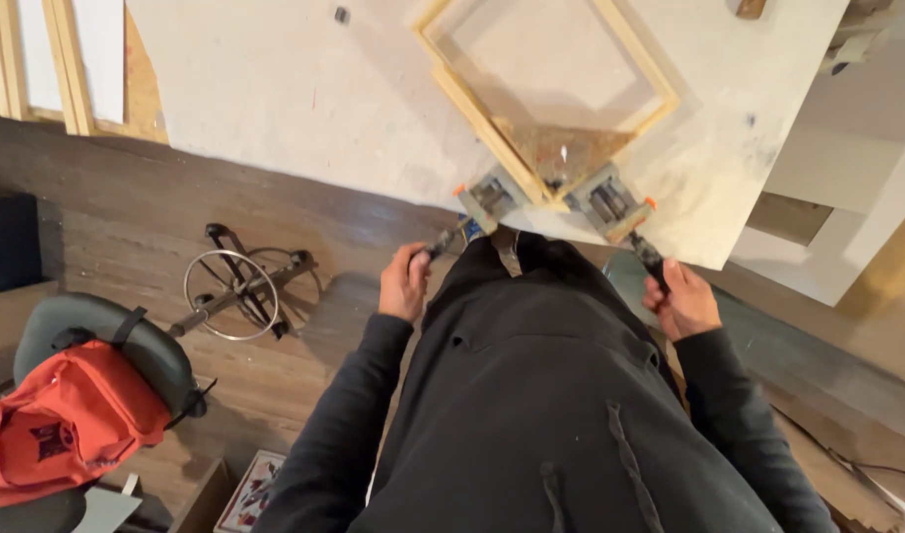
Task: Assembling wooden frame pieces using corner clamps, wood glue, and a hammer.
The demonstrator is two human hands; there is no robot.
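Observation:
A light wooden frame (472, 104) lies on a white tabletop (275, 89), with one corner pointing toward me. That corner sits in a grey metal corner clamp (551, 197) with small orange tips at the table's near edge. My left hand (404, 282) is closed around the clamp's left black screw handle (443, 240). My right hand (681, 298) grips the right black screw handle (648, 257). A triangular wooden gusset (556, 148) fills the frame's near corner. I wear a black hooded top.
Dark wooden floor lies below the table. A round wire stand (237, 286) lies on the floor at left. A chair with a red bag (63, 424) sits at lower left. Wooden boards (68, 59) lean at upper left. Scrap boards (837, 434) lie at right.

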